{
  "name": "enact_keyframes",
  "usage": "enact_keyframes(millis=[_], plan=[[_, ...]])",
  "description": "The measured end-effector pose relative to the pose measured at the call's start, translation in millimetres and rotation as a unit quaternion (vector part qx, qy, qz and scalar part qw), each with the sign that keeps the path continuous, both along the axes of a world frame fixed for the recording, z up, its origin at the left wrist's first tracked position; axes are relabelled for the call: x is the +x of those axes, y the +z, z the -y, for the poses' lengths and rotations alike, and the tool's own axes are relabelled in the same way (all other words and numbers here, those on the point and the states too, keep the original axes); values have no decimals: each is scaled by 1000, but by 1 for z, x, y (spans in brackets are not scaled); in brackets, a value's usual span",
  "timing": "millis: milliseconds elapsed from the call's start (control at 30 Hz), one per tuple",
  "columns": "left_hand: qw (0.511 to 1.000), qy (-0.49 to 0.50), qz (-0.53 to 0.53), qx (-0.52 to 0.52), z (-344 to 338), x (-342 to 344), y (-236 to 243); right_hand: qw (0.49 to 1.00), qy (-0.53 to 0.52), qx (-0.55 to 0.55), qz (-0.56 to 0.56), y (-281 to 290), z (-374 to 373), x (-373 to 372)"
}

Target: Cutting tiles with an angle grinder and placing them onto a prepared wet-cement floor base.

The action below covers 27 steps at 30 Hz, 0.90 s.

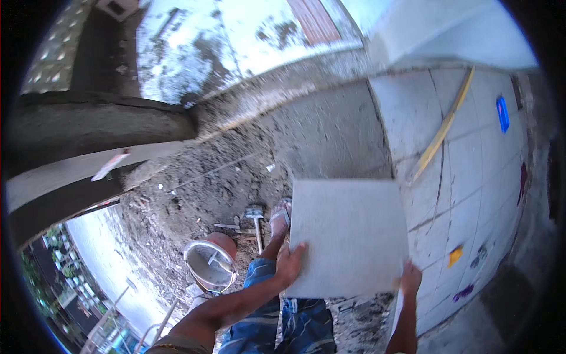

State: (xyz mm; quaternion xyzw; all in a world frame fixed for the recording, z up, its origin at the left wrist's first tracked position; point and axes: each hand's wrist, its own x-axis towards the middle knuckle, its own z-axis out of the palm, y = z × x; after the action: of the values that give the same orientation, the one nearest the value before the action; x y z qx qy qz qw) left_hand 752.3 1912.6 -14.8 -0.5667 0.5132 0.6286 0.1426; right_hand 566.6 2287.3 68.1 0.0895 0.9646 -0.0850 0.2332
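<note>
Head view: grips the tile (351, 236) right of the bucket (229, 243)! Pinches the bucket-side edge with the left hand (290, 264), pressing thumb (301, 248) on top; clasps the opposite edge with the right hand (410, 277). Cannot tell the hidden fingers' spread. Shows a mallet (257, 226) near the bucket, a yellow bar (445, 124) well to its right.

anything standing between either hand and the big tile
Nothing visible does: the left hand holds the tile directly at its left edge, the right hand near its lower right corner.
</note>
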Motion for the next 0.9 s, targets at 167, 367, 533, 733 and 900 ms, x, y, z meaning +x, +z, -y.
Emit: enact_keyframes(millis=[167,367,533,733,900], plan=[[994,-104,35,-27,61,-11,144,976,-175,-127,21,126,40,36],[988,-118,-48,-83,201,-115,343,944,-195,-267,-7,190,154,-39],[980,-42,-91,-170,339,-209,368,956,-78,-278,-52,206,331,-168],[974,-35,-65,-212,564,-385,330,957,-32,-252,-140,172,534,-327],[981,-106,44,-156,741,-497,314,974,-62,-218,-5,223,716,-429]])
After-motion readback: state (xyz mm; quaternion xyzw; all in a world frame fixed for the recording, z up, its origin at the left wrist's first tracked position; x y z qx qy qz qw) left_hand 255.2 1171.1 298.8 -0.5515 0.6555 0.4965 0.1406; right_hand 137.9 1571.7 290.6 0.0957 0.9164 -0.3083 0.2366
